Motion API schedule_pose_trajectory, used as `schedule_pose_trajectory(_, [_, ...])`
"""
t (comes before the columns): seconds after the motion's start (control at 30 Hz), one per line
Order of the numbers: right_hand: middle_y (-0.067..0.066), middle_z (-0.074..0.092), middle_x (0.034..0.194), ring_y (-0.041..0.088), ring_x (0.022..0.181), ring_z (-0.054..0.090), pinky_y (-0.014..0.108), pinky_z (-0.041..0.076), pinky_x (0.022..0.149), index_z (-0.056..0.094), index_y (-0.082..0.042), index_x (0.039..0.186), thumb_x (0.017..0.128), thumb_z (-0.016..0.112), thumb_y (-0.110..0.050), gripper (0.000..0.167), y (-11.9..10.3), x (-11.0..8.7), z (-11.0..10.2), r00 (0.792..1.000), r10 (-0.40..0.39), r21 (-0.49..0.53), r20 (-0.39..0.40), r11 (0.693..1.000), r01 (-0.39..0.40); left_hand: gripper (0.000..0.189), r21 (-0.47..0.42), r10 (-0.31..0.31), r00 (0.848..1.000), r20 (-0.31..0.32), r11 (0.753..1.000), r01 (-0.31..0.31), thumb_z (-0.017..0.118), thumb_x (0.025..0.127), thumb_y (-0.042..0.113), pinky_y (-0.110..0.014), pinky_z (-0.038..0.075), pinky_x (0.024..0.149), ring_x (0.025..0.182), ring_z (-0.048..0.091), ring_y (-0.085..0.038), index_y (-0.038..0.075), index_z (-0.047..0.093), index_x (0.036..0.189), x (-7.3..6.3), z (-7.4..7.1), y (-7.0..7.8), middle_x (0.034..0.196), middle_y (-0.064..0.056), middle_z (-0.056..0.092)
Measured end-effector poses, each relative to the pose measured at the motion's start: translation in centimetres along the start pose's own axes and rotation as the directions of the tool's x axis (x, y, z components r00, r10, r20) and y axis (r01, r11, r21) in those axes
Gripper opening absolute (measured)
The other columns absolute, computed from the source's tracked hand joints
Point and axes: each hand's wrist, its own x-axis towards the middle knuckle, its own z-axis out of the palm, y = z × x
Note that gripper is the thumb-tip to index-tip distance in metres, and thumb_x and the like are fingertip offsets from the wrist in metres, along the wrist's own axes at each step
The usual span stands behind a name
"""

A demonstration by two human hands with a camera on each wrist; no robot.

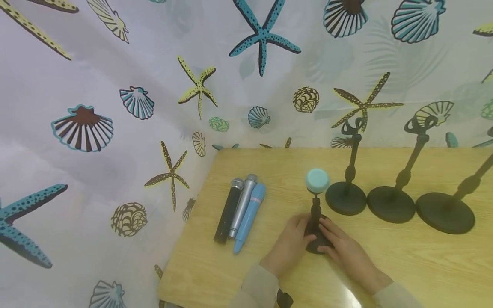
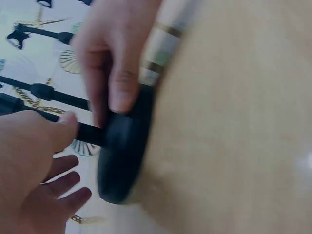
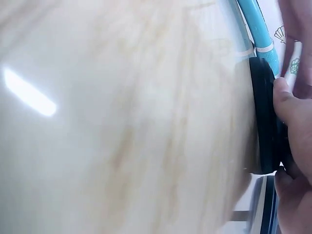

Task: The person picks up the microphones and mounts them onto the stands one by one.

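Observation:
A black desktop microphone stand (image 1: 316, 209) with a round base stands near the table's front, topped by a pale turquoise rounded piece (image 1: 317, 180). My left hand (image 1: 289, 246) is at the left of the base, its thumb beside the pole and its fingers loosely spread in the left wrist view. From the other side my right hand (image 1: 344, 252) holds the base (image 3: 265, 122), thumb and fingers at its edge. In the left wrist view the right hand (image 2: 119, 53) reaches over the dark base (image 2: 126, 146).
Left of the hands lie three microphones: black (image 1: 229, 214), silver (image 1: 242, 209) and blue (image 1: 249, 218). Several more black stands (image 1: 345, 198) with empty clips stand in a row to the right. A shell-patterned cloth (image 1: 161, 85) hangs behind the wooden table (image 1: 192, 265).

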Motion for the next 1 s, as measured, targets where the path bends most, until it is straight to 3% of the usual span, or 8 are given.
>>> schedule_pose_trajectory(0.1, [0.024,0.05,0.144,0.043,0.124,0.056,0.046,0.055,0.093,0.058,0.011,0.128,0.079,0.081,-0.021,0.063,0.1,-0.2,-0.2,0.998,0.016,0.015,0.064,1.0,-0.017,0.068,0.149,-0.008,0.998,0.061,0.989,-0.001,0.056,0.097,0.044,-0.031,0.041,0.115,0.145,0.036,-0.023,0.01,0.035,0.152,-1.0,1.0,-0.6,0.156,-0.009,0.035])
schedule_pose_trajectory(0.23, [0.023,0.044,0.149,0.043,0.129,0.052,0.049,0.052,0.098,0.055,0.01,0.133,0.081,0.081,-0.021,0.066,0.3,-0.1,-0.6,0.987,0.051,0.047,0.15,0.997,-0.059,0.081,0.274,0.05,0.998,0.021,0.96,-0.054,0.065,0.088,0.051,-0.029,0.038,0.117,0.144,0.038,-0.023,0.005,0.039,0.149,-1.3,1.8,-0.8,0.155,-0.009,0.038])
schedule_pose_trajectory(0.37, [0.026,0.043,0.149,0.045,0.13,0.05,0.049,0.051,0.098,0.053,0.012,0.134,0.08,0.081,-0.017,0.067,0.2,0.0,-1.0,0.984,0.042,0.069,0.175,0.996,-0.055,0.079,0.368,0.1,0.995,-0.021,0.926,-0.085,0.07,0.085,0.049,-0.027,0.041,0.115,0.139,0.044,-0.022,0.002,0.046,0.144,-1.2,1.9,-0.6,0.149,-0.011,0.045])
schedule_pose_trajectory(0.63, [0.028,0.047,0.145,0.047,0.127,0.052,0.05,0.05,0.098,0.055,0.014,0.129,0.076,0.083,-0.011,0.066,-0.2,0.5,-1.0,0.993,0.003,0.047,0.119,0.999,-0.009,0.076,0.432,0.104,0.994,-0.038,0.899,-0.078,0.071,0.084,0.048,-0.025,0.045,0.111,0.135,0.048,-0.022,0.003,0.051,0.141,-0.8,1.5,-0.2,0.145,-0.011,0.05])
schedule_pose_trajectory(0.8, [0.029,0.044,0.147,0.047,0.131,0.048,0.052,0.048,0.102,0.052,0.016,0.132,0.078,0.08,-0.007,0.064,-0.2,1.3,-0.8,0.985,0.037,0.05,0.171,0.998,-0.046,0.074,0.465,0.092,0.995,-0.028,0.883,-0.069,0.07,0.085,0.047,-0.024,0.044,0.111,0.136,0.047,-0.021,0.003,0.05,0.141,-0.2,1.2,-0.2,0.146,-0.011,0.05])
schedule_pose_trajectory(1.0, [0.029,0.041,0.15,0.046,0.136,0.043,0.053,0.045,0.107,0.049,0.016,0.134,0.083,0.077,-0.009,0.063,0.2,2.4,-0.6,0.97,0.081,0.028,0.231,0.996,-0.09,0.073,0.525,0.143,0.988,-0.055,0.846,-0.093,0.071,0.084,0.046,-0.024,0.044,0.111,0.133,0.052,-0.022,0.001,0.054,0.138,0.7,1.1,-0.7,0.143,-0.012,0.053])
